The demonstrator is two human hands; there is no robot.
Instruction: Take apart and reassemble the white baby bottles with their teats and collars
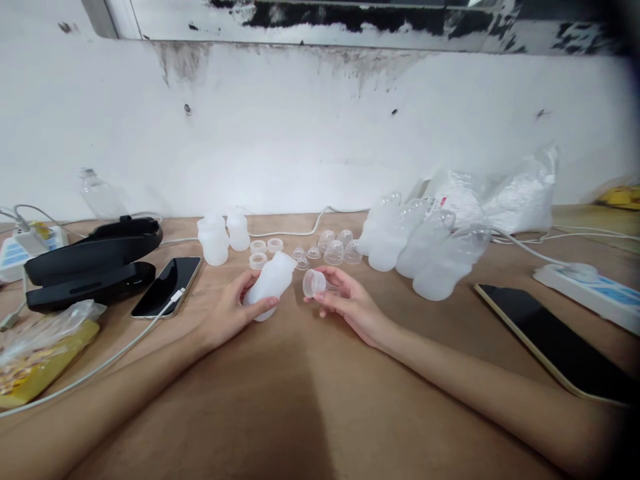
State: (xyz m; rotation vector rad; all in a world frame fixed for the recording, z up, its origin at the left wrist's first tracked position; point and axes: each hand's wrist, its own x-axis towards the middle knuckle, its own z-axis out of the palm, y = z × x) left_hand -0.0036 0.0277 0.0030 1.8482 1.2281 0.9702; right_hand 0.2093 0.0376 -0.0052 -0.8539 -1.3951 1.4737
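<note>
My left hand [245, 300] is wrapped round a frosted white baby bottle [270, 287], tilted with its neck up to the right. Across a small gap, my right hand [347, 300] grips a clear collar ring [315, 283] with its opening turned toward the bottle. Whether a nipple sits in that ring is hidden by the fingers. Behind the hands lie several loose collar rings [258, 261], small clear nipples [313, 252] and clear dome caps [334, 252]. More open bottles [215, 243] stand at the back left. Several capped bottles [437, 267] are grouped to the right.
At the left are a phone [167, 287] with a white cable, a black device [95, 260] and a food bag [50, 353]. The right side holds a dark tablet [555, 340], a power strip [595, 293] and a plastic bag [520, 193]. A wall closes off the back.
</note>
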